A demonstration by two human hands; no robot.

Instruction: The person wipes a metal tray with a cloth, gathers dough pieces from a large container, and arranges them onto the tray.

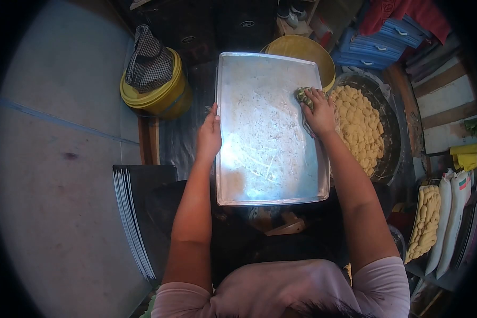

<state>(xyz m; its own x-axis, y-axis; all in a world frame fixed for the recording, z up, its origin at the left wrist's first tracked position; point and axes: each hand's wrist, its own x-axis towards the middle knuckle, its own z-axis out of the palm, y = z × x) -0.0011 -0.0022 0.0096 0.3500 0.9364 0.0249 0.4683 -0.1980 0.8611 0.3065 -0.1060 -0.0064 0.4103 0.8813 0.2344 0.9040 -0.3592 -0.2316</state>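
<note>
A shiny metal baking tray (270,132), scuffed and flecked with dark specks, is held out in front of me. My left hand (210,135) grips its left edge, fingers partly hidden behind the rim. On the upper right part of the tray, my right hand (321,113) presses a crumpled greenish patterned cloth (304,96) against the surface near the edge. Just right of that hand, many rounded lumps of pale yellow dough (358,127) fill a large dark round basin (395,143), partly covered by my right forearm.
Behind the tray stands an open yellow bucket (326,61). A lidded yellow bucket (180,87) with a checkered cloth (149,66) on top is at upper left. Stacked dark trays (138,212) lean at left. More dough lumps (424,222) lie at right, beside white sacks (453,212).
</note>
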